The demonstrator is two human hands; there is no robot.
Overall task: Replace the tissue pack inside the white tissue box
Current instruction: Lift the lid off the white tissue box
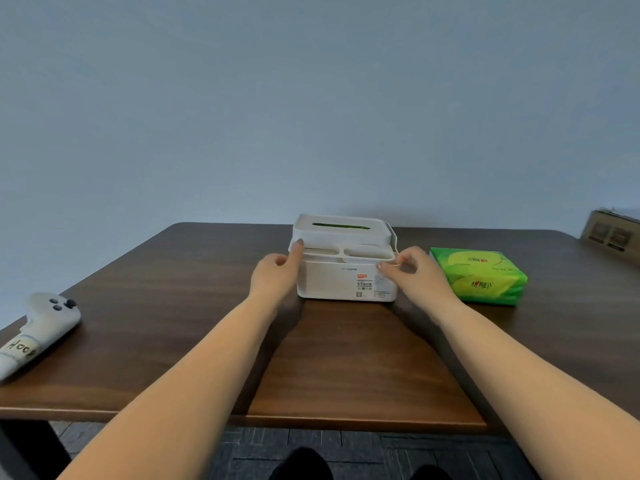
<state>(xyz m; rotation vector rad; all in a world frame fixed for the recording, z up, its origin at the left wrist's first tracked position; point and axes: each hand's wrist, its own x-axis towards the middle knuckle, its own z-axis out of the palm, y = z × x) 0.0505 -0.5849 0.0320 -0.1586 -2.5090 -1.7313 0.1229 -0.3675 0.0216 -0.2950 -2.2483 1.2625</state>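
A white tissue box (341, 282) stands at the far middle of the dark wooden table (173, 341). Its lid (341, 233), with a slot showing green inside, sits raised slightly above the base. My left hand (277, 275) touches the lid's left edge with fingertips on the rim. My right hand (414, 275) pinches the lid's front right corner. A green tissue pack (479, 277) lies flat on the table just right of the box, untouched.
A white game controller (38, 332) with a handwritten label lies at the table's left edge. A cardboard box (611, 235) sits at the far right. A plain wall rises behind the table; dark floor shows below the near edge.
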